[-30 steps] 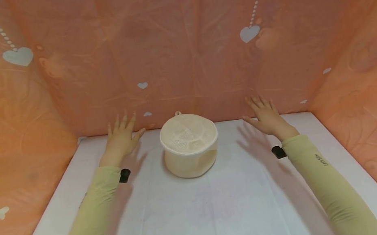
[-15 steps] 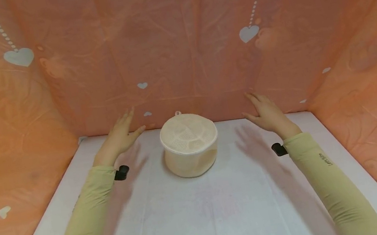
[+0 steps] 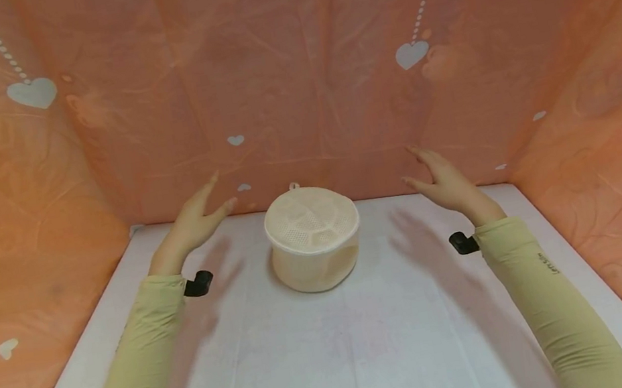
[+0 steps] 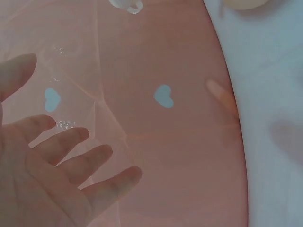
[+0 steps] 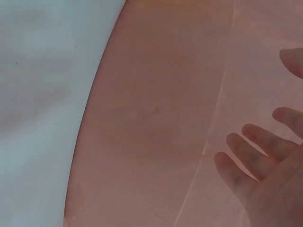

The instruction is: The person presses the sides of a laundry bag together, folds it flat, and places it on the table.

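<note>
A cream round mesh laundry bag [image 3: 314,241] stands upright near the back of the white table, with a panelled mesh top, a pale rim and a small loop at the rear. Its lower edge also shows as a cream curve [image 4: 245,4] at the top of the left wrist view. My left hand [image 3: 194,226] is raised to the left of the bag, apart from it, fingers extended and thumb spread. On the other side, my right hand [image 3: 449,186] mirrors it, palm turned inward and holding nothing. Both hands cast shadows on the tabletop.
Orange sheeting with pale hearts [image 3: 411,54] rises behind and on both sides of the white table [image 3: 343,358]. A dark wrist camera [image 3: 199,283] sits on the left wrist, another camera [image 3: 464,243] on the right. Yellow-green sleeves [image 3: 125,372] cover both forearms.
Both hands have turned from palms facing down and forward to palms facing each other. The wrists have drifted slightly outward. The bag has stayed in place.
</note>
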A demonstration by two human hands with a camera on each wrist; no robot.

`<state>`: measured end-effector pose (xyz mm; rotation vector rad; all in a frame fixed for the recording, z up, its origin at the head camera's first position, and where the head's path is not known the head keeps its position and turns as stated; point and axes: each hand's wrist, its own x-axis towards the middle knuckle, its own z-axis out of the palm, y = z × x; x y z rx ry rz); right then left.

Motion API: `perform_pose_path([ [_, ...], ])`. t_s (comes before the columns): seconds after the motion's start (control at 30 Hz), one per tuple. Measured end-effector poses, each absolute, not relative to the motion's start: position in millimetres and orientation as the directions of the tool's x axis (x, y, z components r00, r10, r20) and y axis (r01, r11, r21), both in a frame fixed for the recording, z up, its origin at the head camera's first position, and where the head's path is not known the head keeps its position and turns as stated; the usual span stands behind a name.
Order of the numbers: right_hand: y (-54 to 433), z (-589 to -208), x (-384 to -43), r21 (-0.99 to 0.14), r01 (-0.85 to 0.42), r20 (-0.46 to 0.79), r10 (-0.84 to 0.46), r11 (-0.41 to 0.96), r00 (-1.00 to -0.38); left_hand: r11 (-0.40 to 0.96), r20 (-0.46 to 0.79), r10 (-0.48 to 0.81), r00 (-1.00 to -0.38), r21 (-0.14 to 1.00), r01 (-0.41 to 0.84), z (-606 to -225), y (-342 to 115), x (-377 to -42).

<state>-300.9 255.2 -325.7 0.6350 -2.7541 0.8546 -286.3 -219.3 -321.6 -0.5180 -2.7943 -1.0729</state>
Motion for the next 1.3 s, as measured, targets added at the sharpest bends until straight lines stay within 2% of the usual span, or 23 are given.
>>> perform_pose_path([
  [0.17, 256, -323, -300, -0.545, -0.475, 0.312, -0.358, 0.691, -0.88, 0.644, 0.185, 0.257, -0.949, 0.699, 0.311, -319, -221, -286],
  [0.4, 256, -320, -299, -0.66, -0.44, 0.282, -0.341, 0.609, -0.897, 0.514, 0.154, 0.276, -0.949, 0.811, 0.281, -313, -219, -285],
  [0.63, 238, -291, -268, -0.753, -0.374, 0.223, -0.324, 0.541, -0.919, 0.449, 0.136, 0.284, -0.949, 0.856, 0.257, -314, -217, -285],
  [0.8, 244, -302, -281, -0.817, -0.334, 0.203, -0.308, 0.469, -0.93, 0.436, 0.126, 0.28, -0.952, 0.867, 0.243, -320, -219, -287],
  [1.0, 250, -317, -292, -0.884, -0.331, 0.229, -0.312, 0.33, -0.922, 0.345, 0.121, 0.292, -0.949, 0.912, 0.223, -324, -215, -286],
  [1.13, 249, -322, -292, -0.915, -0.33, 0.249, -0.32, 0.231, -0.914, 0.284, 0.095, 0.292, -0.952, 0.942, 0.181, -325, -214, -285],
  [1.3, 246, -325, -293, -0.941, -0.291, 0.229, -0.307, 0.175, -0.924, 0.21, 0.044, 0.283, -0.958, 0.972, 0.107, -330, -212, -284],
])
